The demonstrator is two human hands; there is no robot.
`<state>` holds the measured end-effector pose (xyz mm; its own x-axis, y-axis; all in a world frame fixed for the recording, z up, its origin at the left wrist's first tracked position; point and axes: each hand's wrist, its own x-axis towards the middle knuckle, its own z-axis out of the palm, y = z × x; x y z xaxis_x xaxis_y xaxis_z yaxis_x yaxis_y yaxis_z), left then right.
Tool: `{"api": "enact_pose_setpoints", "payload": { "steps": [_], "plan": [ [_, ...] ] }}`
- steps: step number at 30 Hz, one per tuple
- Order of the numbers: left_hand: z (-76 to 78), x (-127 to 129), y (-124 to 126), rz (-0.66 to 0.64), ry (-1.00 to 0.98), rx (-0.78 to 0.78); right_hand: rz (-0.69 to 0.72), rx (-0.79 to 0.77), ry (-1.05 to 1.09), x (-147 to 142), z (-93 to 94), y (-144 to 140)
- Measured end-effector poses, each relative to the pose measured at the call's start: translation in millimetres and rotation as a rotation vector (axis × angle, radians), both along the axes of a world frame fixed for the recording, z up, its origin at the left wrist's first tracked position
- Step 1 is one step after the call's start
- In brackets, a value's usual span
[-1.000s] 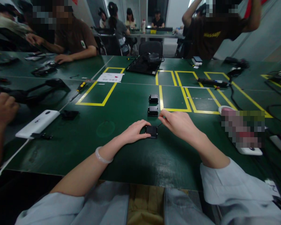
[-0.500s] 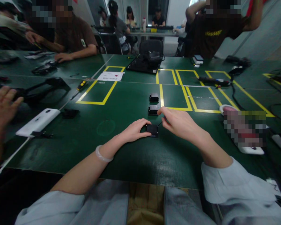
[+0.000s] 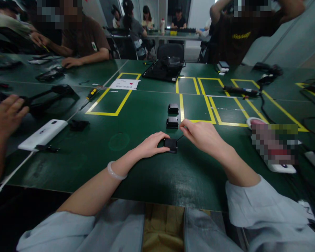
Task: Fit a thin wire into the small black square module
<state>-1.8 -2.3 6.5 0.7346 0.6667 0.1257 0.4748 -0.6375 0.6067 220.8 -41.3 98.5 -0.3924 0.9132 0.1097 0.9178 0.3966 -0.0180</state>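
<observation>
Green table (image 3: 147, 175) carries a small black module (image 3: 170, 145); left hand (image 3: 149, 147) fingers pinch its left edge, while right hand (image 3: 202, 134) pinches a thin tool just right of it.

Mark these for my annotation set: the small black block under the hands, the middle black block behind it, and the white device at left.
small black block (image 3: 171, 144), head view, top face.
middle black block (image 3: 172, 122), head view, top face.
white device (image 3: 43, 134), head view, middle of casing.

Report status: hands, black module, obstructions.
Left hand steadies black module on table. Right hand pinches thin tool beside it. Nothing blocking.
</observation>
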Motion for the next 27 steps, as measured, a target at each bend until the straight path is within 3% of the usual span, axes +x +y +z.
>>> {"api": "enact_pose_setpoints", "payload": {
  "steps": [7,15,27],
  "plan": [
    [1.3,0.5,-0.6,0.009,0.009,-0.015,0.078,-0.016,0.121,4.4,-0.4,-2.5],
    [-1.0,0.1,0.5,0.007,-0.004,-0.006,0.045,-0.011,-0.020,1.5,0.0,-0.9],
    [-1.1,-0.3,0.8,-0.004,-0.014,-0.001,0.089,-0.015,0.117,2.9,2.4,-4.9]
  ]
}}
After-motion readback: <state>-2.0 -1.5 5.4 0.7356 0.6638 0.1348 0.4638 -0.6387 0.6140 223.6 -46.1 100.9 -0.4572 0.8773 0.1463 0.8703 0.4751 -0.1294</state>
